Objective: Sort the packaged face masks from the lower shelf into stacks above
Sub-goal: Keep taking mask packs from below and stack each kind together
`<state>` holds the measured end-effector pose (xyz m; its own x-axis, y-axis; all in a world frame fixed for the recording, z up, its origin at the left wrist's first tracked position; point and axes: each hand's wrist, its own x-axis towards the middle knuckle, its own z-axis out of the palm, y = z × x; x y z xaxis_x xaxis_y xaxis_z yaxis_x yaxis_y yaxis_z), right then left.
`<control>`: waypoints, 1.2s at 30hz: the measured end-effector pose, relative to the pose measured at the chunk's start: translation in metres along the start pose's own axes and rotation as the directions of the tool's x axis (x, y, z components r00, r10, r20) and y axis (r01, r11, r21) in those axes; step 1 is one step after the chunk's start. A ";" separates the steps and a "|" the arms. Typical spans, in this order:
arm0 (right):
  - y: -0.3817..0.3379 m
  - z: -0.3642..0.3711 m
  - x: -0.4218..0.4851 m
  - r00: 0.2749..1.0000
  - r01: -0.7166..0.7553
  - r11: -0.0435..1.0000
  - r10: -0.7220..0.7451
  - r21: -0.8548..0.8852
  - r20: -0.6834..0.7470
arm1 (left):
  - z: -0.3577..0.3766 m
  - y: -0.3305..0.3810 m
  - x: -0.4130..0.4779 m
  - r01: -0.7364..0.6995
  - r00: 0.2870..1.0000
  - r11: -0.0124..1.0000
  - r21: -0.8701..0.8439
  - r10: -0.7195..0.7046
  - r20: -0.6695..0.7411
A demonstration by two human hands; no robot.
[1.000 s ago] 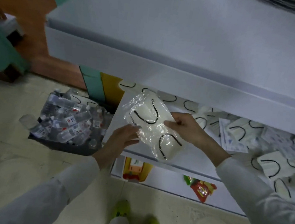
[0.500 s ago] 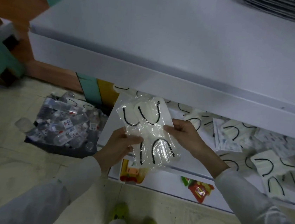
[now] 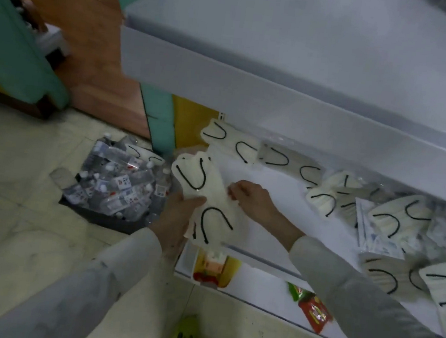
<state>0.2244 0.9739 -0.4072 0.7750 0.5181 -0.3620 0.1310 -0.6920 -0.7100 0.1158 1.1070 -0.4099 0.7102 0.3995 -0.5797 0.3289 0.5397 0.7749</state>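
**Trainee:** What is the state of the hands?

**Instructor:** Both are grasping. The left hand (image 3: pixel 180 219) grips the packs (image 3: pixel 210 195) from 7 o'clock, with the thumb on the front face. The right hand (image 3: pixel 251 200) pinches their edge at 3 o'clock.

**Trainee:** Where are the packs?

**Instructor:** They are held in the air in front of the left end of the lower shelf (image 3: pixel 270 180), below the lip of the upper shelf (image 3: pixel 312 54). The bundle holds more than one mask, but the count cannot be told. Loose masks (image 3: pixel 393 224) lie on the lower shelf, from 1 to 4 o'clock of the hands.

**Trainee:** Which step is in hand?

**Instructor:** Probably squaring the bundle before it is lifted to the upper shelf.

**Trainee:** How should the person do it well?

**Instructor:**
1. Use the left palm as a stop and tap the edges flush with the right hand.
2. The film looks slick, so the layers will likely slide. Grip across the middle, not at a corner.
3. Lift toward 12 o'clock, clear the lip, and lay the bundle flat.
4. Mind the bottles (image 3: pixel 120 185) on the floor at 9 o'clock, because a dropped pack would land among them.
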 end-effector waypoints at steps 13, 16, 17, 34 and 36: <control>0.022 -0.004 0.185 0.988 0.045 0.753 -0.130 -0.656 -0.081 | -0.073 0.008 0.047 -0.185 0.980 0.982 -0.037 0.181 -0.088; 0.021 -0.005 0.189 0.989 0.000 0.718 -0.102 -0.697 -0.106 | -0.071 0.001 0.053 -0.147 0.985 0.988 -0.035 0.144 -0.092; 0.020 -0.004 0.187 0.986 -0.010 0.706 -0.111 -0.708 -0.125 | -0.070 -0.001 0.055 -0.129 0.988 0.991 -0.034 0.125 -0.095; -0.002 0.006 0.100 0.959 0.067 0.985 -0.021 0.158 -0.281 | -0.062 -0.005 0.036 -0.052 0.988 0.998 -0.040 0.045 -0.149; -0.008 -0.007 0.081 0.957 0.073 0.903 0.055 0.422 -0.285 | -0.058 -0.003 0.031 -0.053 0.985 0.998 -0.035 0.046 -0.167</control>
<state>0.2903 1.0181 -0.4269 0.9250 0.3141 -0.2136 -0.0859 -0.3747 -0.9232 0.1011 1.1610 -0.4446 0.6108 0.5422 -0.5770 0.2691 0.5432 0.7953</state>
